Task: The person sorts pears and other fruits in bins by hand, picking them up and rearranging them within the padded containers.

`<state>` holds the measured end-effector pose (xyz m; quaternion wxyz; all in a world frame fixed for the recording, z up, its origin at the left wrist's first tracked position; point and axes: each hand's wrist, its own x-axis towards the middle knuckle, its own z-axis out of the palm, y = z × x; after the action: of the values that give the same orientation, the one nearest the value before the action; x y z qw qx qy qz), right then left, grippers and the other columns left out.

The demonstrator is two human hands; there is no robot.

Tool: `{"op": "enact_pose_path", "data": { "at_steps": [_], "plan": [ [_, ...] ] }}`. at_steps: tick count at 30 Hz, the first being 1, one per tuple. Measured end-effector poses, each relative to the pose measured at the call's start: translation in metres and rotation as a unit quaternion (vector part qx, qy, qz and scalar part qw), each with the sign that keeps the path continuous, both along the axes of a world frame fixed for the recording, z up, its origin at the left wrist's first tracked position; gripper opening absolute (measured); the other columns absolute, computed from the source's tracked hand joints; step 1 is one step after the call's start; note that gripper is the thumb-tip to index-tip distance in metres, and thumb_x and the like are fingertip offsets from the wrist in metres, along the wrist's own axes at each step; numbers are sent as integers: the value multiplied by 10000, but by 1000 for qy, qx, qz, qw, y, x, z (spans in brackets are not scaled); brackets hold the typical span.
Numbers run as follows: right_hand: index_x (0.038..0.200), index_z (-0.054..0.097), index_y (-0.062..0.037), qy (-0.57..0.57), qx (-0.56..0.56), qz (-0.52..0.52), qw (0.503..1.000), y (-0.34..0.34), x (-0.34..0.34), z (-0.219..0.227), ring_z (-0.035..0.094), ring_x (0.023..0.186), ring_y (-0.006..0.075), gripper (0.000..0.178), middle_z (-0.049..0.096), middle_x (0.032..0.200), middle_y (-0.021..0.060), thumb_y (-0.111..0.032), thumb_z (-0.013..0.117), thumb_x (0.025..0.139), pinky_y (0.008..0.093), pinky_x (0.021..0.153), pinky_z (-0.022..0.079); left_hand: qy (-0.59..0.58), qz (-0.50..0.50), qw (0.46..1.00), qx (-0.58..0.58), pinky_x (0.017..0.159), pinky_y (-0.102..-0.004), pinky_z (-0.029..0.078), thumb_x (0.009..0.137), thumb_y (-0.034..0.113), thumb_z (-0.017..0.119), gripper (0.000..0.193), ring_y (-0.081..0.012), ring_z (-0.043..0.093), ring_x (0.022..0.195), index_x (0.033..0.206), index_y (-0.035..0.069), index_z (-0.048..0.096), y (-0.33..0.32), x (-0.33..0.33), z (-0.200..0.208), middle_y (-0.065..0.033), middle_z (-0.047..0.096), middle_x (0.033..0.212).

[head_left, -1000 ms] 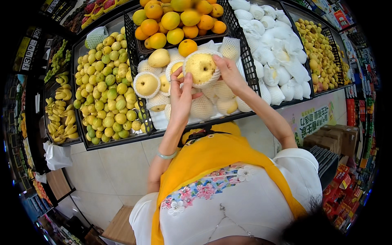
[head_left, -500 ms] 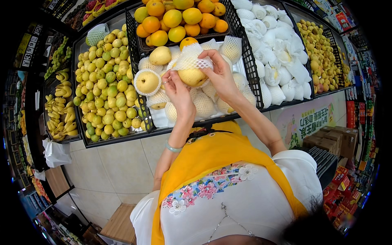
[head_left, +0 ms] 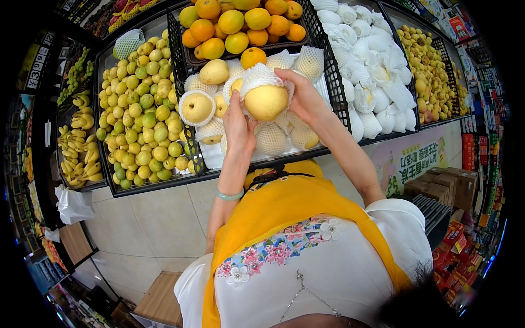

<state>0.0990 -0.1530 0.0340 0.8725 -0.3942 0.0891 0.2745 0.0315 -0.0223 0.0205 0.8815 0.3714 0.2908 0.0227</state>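
Observation:
Between my two hands is a large yellow pear (head_left: 266, 104), its lower part bare. A white foam net (head_left: 260, 76) is bunched around its upper side. My left hand (head_left: 239, 127) closes on the pear's left side, thumb upward. From the right, my right hand (head_left: 307, 97) grips the pear and the edge of its net. Below them, several pears in foam nets (head_left: 272, 139) lie on a white-lined tray. A bare pear (head_left: 214, 71) rests at the back left, and a netted pear with its top showing (head_left: 197, 108) sits nearer the tray's left edge.
Oranges (head_left: 231, 23) fill a black basket behind the pears. Yellow-green round fruit (head_left: 143, 109) is heaped on the left, beside bananas (head_left: 83, 143). White-wrapped fruit (head_left: 377, 71) lies right, past a black mesh divider (head_left: 338, 82). Cardboard boxes (head_left: 437, 186) stand on the floor at right.
The foam net has been pushed up the pear, baring more of its lower side. Both hands have shifted from pinching the net's edge to clasping the pear's sides.

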Motion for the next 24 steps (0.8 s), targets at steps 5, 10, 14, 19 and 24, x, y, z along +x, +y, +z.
{"op": "enact_pose_path", "data": {
  "at_steps": [5, 10, 14, 19, 24],
  "plan": [
    [1172, 509, 33, -37, -99, -22, 994, 3, -7, 1, 574, 995, 169, 424, 587, 1070, 87, -311, 551, 929, 307, 859, 472, 29, -20, 999, 23, 754, -379, 536, 938, 428, 501, 416, -180, 579, 985, 1115, 52, 482, 0, -2, 2, -81, 568, 1089],
    [1158, 499, -4, -51, -132, -57, 988, 0, -8, -12, 578, 931, 148, 431, 570, 1051, 78, -365, 553, 927, 293, 789, 490, 1, -11, 998, 57, 693, -360, 543, 908, 461, 544, 407, -167, 584, 914, 1023, 80, 459, 1, -2, 2, -69, 566, 1033],
    [1063, 546, -25, -56, -137, -80, 986, 3, -11, -12, 581, 854, 112, 411, 587, 951, 43, -406, 570, 911, 262, 704, 501, -1, 2, 997, 71, 669, -321, 545, 907, 432, 561, 371, -142, 578, 902, 1014, 87, 474, 1, -2, -1, -58, 566, 1032],
    [975, 566, -40, -64, -144, -121, 980, 7, -16, -9, 586, 809, 90, 354, 600, 899, 24, -388, 572, 915, 262, 673, 514, -17, 37, 990, 135, 742, -309, 533, 924, 365, 556, 410, -154, 572, 1022, 1190, 66, 468, -7, -7, -2, -66, 558, 1140],
    [1001, 560, -51, -97, -109, -106, 984, 11, -20, -5, 588, 842, 83, 269, 605, 950, 22, -314, 545, 943, 260, 710, 514, -57, 89, 986, 126, 733, -284, 526, 951, 232, 522, 354, -132, 541, 1040, 1231, 24, 467, -5, -4, -4, -69, 522, 1173]
  ]
}}
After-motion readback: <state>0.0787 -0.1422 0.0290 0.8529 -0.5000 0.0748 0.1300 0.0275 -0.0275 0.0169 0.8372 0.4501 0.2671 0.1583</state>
